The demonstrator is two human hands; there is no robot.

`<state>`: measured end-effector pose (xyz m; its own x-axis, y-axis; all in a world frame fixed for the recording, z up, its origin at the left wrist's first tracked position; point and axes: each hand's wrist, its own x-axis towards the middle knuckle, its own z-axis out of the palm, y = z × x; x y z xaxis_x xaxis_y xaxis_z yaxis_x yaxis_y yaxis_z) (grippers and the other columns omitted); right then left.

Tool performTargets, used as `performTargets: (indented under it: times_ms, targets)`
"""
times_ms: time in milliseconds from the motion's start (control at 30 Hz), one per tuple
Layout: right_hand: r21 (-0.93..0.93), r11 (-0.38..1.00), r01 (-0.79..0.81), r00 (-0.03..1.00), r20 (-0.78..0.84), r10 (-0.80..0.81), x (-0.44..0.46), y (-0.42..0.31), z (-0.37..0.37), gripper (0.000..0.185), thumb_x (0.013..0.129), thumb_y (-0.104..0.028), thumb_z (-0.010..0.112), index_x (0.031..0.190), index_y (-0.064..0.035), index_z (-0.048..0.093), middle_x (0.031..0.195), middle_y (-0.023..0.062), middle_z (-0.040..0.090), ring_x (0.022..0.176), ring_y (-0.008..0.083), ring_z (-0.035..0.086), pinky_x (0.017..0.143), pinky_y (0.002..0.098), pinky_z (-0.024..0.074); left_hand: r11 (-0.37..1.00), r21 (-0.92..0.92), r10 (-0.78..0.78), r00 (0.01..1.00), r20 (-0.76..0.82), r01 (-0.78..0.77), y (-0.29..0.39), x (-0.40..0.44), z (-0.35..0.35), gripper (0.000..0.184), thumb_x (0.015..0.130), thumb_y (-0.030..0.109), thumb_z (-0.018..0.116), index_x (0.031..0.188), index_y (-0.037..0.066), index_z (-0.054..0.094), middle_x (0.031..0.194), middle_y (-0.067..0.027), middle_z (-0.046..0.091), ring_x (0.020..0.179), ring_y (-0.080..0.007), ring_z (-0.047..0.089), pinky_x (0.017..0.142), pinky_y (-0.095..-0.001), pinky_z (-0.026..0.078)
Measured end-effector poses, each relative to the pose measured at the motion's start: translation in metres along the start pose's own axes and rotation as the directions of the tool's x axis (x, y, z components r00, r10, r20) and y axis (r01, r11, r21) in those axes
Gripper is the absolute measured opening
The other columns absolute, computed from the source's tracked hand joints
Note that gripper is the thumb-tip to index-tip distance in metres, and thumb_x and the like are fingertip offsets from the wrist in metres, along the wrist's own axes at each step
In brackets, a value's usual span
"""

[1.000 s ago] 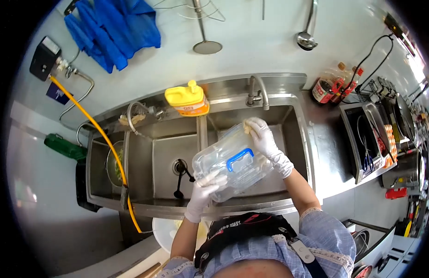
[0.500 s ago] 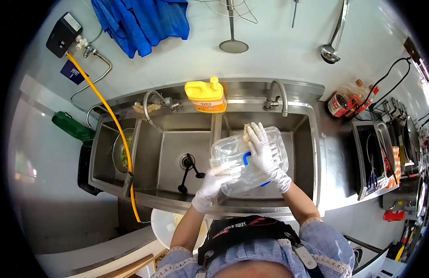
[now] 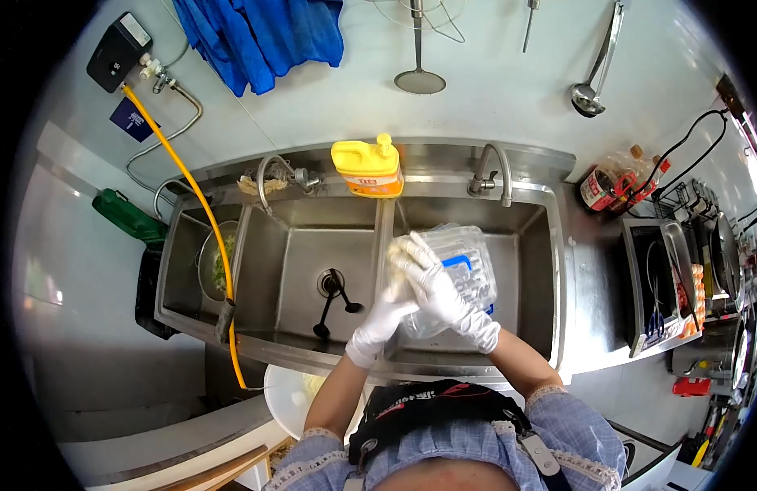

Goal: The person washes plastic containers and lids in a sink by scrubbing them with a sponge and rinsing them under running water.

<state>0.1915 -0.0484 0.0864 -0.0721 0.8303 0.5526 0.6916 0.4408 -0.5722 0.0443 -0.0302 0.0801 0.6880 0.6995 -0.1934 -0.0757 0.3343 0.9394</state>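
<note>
Over the right-hand sink basin I see a clear plastic container [image 3: 477, 278] with blue clips, held tilted. My left hand [image 3: 381, 324], in a white glove, grips its near left edge; some of the fingers are hidden behind my other hand. My right hand [image 3: 434, 288], gloved too, lies across the container's left side. Under its fingertips is a pale yellowish scrubbing cloth [image 3: 396, 254], pressed against the plastic. The cloth's exact kind is hard to make out.
A yellow detergent jug [image 3: 368, 168] stands on the sink's back ledge between two taps. Black utensils [image 3: 330, 307] lie by the drain in the middle basin. A yellow hose [image 3: 197, 192] crosses the left basin, which holds a strainer with greens [image 3: 219, 262].
My right hand has slid left and down with the cloth, close to my left hand. The container has turned, and its blue clip now shows farther right and higher.
</note>
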Motion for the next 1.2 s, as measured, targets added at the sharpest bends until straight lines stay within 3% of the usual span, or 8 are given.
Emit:
performTargets:
  times_ms: [67, 200, 367, 733, 800, 933, 1100, 1200]
  targets:
    - [0.009, 1.0, 0.006, 0.999, 0.044, -0.006, -0.011, -0.009, -0.001, 0.047, 0.07, -0.003, 0.057, 0.117, -0.0044, 0.056, 0.124, 0.0173, 0.048, 0.123, 0.0393, 0.038, 0.101, 0.0449, 0.0334, 0.841, -0.538, 0.056, 0.978, 0.203, 0.064, 0.002, -0.005, -0.004, 0.045, 0.087, 0.009, 0.05, 0.129, 0.001, 0.038, 0.127, -0.0116, 0.046, 0.115, -0.0208, 0.048, 0.099, -0.0351, 0.038]
    - [-0.11, 0.993, 0.049, 0.987, 0.158, -0.031, -0.026, -0.027, -0.008, 0.047, 0.068, -0.007, 0.06, 0.115, -0.0048, 0.057, 0.12, 0.0144, 0.049, 0.123, 0.0345, 0.039, 0.094, 0.0433, 0.0371, 0.466, -0.864, -0.065, 0.981, 0.182, 0.191, 0.003, -0.001, 0.0, 0.058, 0.095, 0.046, 0.035, 0.14, 0.011, 0.027, 0.136, -0.0142, 0.038, 0.125, -0.0284, 0.038, 0.104, -0.0417, 0.032]
    - [-0.246, 0.963, 0.108, 0.952, 0.304, -0.028, -0.046, -0.031, -0.02, 0.046, 0.066, -0.009, 0.059, 0.112, -0.0045, 0.056, 0.123, 0.0113, 0.045, 0.123, 0.031, 0.038, 0.083, 0.04, 0.0404, 0.751, -0.65, -0.123, 0.992, 0.029, 0.112, 0.009, 0.017, 0.002, 0.064, 0.093, 0.055, 0.03, 0.142, 0.015, 0.024, 0.135, -0.0145, 0.041, 0.119, -0.0284, 0.044, 0.1, -0.04, 0.035]
    - [-0.291, 0.954, 0.064, 0.978, 0.206, -0.003, -0.034, -0.027, -0.028, 0.048, 0.069, -0.011, 0.056, 0.116, -0.0048, 0.055, 0.124, 0.0071, 0.048, 0.123, 0.0256, 0.039, 0.082, 0.0404, 0.0407, 0.744, -0.667, -0.052, 0.999, 0.002, 0.04, -0.005, 0.023, 0.017, 0.055, 0.095, 0.046, 0.032, 0.142, 0.017, 0.024, 0.137, -0.0123, 0.037, 0.123, -0.027, 0.04, 0.103, -0.0419, 0.034]
    - [-0.283, 0.944, 0.168, 0.935, 0.349, -0.062, -0.052, -0.028, -0.031, 0.045, 0.07, -0.01, 0.055, 0.114, -0.0059, 0.056, 0.125, 0.0069, 0.048, 0.124, 0.0249, 0.038, 0.081, 0.0387, 0.041, 0.773, -0.635, -0.076, 0.995, -0.064, 0.018, -0.011, 0.026, 0.001, 0.062, 0.092, 0.051, 0.035, 0.144, 0.023, 0.017, 0.142, -0.0138, 0.031, 0.125, -0.0326, 0.036, 0.101, -0.043, 0.036]
    - [0.052, 0.994, 0.095, 0.968, 0.229, -0.105, -0.071, -0.018, -0.039, 0.042, 0.066, 0.0, 0.057, 0.108, -0.0037, 0.059, 0.118, 0.0107, 0.053, 0.115, 0.0317, 0.048, 0.087, 0.0396, 0.0435, 0.724, -0.69, -0.06, 0.997, -0.042, 0.015, 0.0, 0.024, -0.012, 0.063, 0.092, 0.05, 0.033, 0.144, 0.031, 0.003, 0.144, -0.0155, 0.027, 0.118, -0.0458, 0.042, 0.094, -0.0552, 0.041]
    - [0.324, 0.944, -0.06, 0.991, 0.129, 0.019, -0.063, -0.027, -0.021, 0.041, 0.068, 0.008, 0.052, 0.108, -0.0008, 0.057, 0.116, 0.0161, 0.054, 0.116, 0.0347, 0.047, 0.097, 0.0408, 0.0397, 0.867, -0.499, -0.056, 0.995, -0.083, 0.007, 0.012, 0.025, 0.005, 0.06, 0.097, 0.029, 0.04, 0.145, 0.02, 0.006, 0.14, -0.0189, 0.033, 0.115, -0.0371, 0.047, 0.093, -0.0441, 0.045]
    - [0.21, 0.977, 0.022, 0.993, 0.113, -0.046, -0.069, -0.028, -0.009, 0.044, 0.071, 0.006, 0.05, 0.114, -0.0026, 0.056, 0.119, 0.0155, 0.052, 0.115, 0.0336, 0.048, 0.097, 0.0401, 0.0396, 0.917, -0.378, 0.072, 0.984, -0.164, -0.13, 0.007, 0.023, 0.009, 0.064, 0.092, 0.012, 0.047, 0.145, 0.013, 0.01, 0.134, -0.0198, 0.039, 0.109, -0.0341, 0.053, 0.088, -0.0378, 0.049]
